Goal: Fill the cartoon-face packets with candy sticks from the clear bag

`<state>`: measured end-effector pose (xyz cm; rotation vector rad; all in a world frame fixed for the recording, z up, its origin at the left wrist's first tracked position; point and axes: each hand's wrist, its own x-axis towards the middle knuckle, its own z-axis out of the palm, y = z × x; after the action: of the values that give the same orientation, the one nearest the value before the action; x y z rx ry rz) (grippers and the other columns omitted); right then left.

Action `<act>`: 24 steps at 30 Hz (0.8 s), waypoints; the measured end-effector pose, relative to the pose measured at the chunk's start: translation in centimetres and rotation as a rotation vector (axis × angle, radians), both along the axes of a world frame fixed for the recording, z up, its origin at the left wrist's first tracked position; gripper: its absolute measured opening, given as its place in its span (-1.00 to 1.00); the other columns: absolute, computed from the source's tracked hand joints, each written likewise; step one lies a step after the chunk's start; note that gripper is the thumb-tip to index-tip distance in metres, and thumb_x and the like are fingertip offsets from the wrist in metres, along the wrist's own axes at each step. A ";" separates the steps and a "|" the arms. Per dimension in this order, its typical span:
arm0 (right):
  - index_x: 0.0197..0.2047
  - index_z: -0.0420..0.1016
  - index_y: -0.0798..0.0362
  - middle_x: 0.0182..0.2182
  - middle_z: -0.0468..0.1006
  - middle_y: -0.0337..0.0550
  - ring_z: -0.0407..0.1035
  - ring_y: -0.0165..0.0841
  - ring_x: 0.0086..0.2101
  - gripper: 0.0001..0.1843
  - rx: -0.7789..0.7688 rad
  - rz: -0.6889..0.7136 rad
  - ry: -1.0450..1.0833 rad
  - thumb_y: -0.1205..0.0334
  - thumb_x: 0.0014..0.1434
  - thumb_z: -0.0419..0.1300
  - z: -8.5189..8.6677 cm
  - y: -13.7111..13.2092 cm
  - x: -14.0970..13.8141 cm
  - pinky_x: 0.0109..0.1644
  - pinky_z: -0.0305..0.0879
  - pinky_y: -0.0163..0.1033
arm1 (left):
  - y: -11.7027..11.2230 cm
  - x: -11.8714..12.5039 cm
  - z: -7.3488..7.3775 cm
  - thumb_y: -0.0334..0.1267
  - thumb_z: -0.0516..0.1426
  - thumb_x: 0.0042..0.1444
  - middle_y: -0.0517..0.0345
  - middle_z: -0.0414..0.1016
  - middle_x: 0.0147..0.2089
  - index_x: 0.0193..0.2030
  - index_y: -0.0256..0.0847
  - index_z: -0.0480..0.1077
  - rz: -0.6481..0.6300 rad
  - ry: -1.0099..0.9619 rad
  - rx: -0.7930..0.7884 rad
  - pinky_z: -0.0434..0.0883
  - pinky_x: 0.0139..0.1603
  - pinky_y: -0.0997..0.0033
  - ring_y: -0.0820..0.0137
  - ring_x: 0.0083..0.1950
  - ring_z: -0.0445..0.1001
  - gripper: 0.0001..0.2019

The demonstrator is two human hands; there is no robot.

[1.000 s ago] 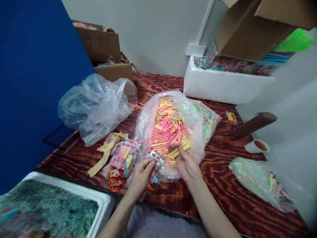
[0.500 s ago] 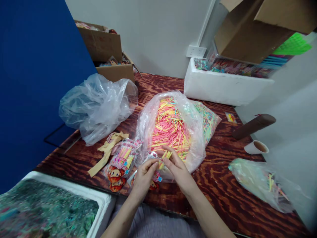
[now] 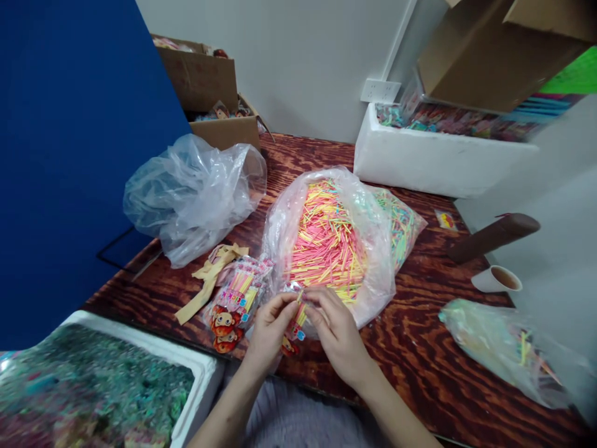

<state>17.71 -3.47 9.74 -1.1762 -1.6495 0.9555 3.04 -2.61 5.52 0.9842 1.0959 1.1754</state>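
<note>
My left hand (image 3: 269,330) pinches the top of a small printed packet (image 3: 293,328) at the near edge of the wooden table (image 3: 420,348). My right hand (image 3: 336,333) is closed on a few thin yellow and pink sticks (image 3: 302,311), whose ends sit at the packet's mouth. Just behind both hands lies a big clear bag of pink, yellow and green sticks (image 3: 329,239). To the left of my left hand rests a pile of filled cartoon packets (image 3: 236,298).
A crumpled clear bag (image 3: 191,196) and tan strips (image 3: 208,280) lie to the left. White foam boxes stand at far right (image 3: 433,165) and near left (image 3: 193,373). A paper cup (image 3: 497,279), brown tube (image 3: 497,236) and another bag of sticks (image 3: 508,351) are on the right.
My right hand left the big bag with a few sticks and came back to the packet in my left hand. The camera shifted slightly left.
</note>
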 end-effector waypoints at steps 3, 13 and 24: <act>-0.01 0.43 -0.06 -0.06 0.50 -0.14 0.38 -0.29 -0.03 -0.79 -0.085 0.001 0.142 0.21 0.32 0.07 0.3 0.4 1.1 0.05 0.29 -0.18 | 0.2 -1.7 0.5 -0.13 0.23 0.06 0.16 0.56 -0.28 -0.23 -0.22 0.53 0.058 0.078 -0.019 0.41 -0.18 0.47 0.39 -0.24 0.48 -0.78; -0.32 0.47 0.05 -0.35 0.51 -0.12 0.37 -0.26 -0.26 -0.81 0.033 -0.114 -0.605 0.39 0.24 0.06 -4.9 4.6 7.8 -0.14 0.25 -0.19 | 5.0 -10.3 -2.9 -0.11 0.03 0.21 -0.01 0.50 -0.10 -0.09 -0.23 0.45 0.441 0.997 0.301 0.33 0.07 0.15 0.18 -0.04 0.43 -0.70; -0.23 0.51 0.14 -0.24 0.51 0.06 0.30 -0.14 -0.20 -0.86 0.166 0.090 -1.367 0.42 0.22 0.11 -6.3 4.7 5.8 -0.22 0.12 -0.10 | 5.3 -9.6 -4.3 -0.12 -0.03 0.27 -0.17 0.40 0.05 0.15 -0.29 0.32 0.502 1.311 0.406 0.26 0.13 0.09 0.08 0.09 0.33 -0.59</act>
<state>23.47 1.20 3.49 -1.7857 -2.7310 -0.1133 -6.56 2.66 1.21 1.9890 2.2721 1.1096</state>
